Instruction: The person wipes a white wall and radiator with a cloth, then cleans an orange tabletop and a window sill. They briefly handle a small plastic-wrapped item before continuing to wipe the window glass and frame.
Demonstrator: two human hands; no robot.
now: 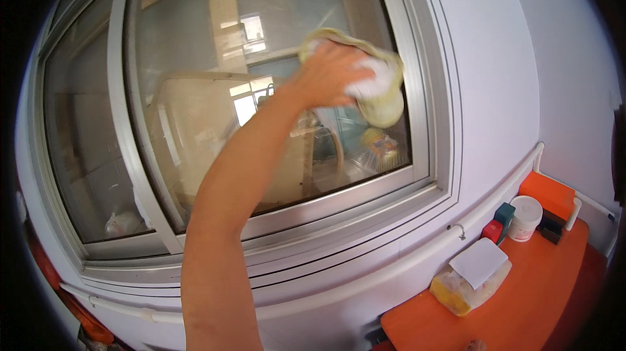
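Note:
My left hand (337, 74) presses a white cloth with a yellow-green edge (384, 99) against the upper right part of a sliding window pane (274, 150). Hand and cloth are blurred, and the palm is hidden behind the fingers. The cloth's right side lies close to the aluminium window frame (415, 82). My bare forearm crosses the glass from the bottom of the picture. At the bottom edge, over an orange table (518, 319), a small skin-toned patch shows, seemingly part of my right hand (477, 345); the rest is out of view.
A white pipe (391, 272) runs along the wall below the sill. On the table stand a plastic-wrapped package (452, 297) with a paper sheet (479, 262) on top, a white lidded tub (525, 219), red (491, 229) and green (504, 215) boxes, and an orange box (547, 193).

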